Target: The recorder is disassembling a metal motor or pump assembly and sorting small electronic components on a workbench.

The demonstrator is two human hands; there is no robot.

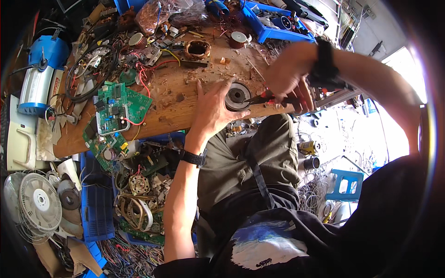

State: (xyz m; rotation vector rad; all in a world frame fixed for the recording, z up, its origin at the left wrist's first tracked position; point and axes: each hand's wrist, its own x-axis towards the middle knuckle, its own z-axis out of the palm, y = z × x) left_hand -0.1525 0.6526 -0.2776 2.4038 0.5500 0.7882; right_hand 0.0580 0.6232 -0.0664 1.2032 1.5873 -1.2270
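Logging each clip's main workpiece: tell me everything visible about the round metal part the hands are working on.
The round metal part is a grey, disc-shaped piece with a dark central hole ringed by lighter metal. It lies flat near the front edge of the wooden bench. The left hand steadies it from the side, while the right hand brings red-handled pliers to its rim.

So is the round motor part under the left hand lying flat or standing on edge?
Lying flat. The round motor part shows its circular face and centre hole upward on the wooden bench, with the left hand pressing beside it.
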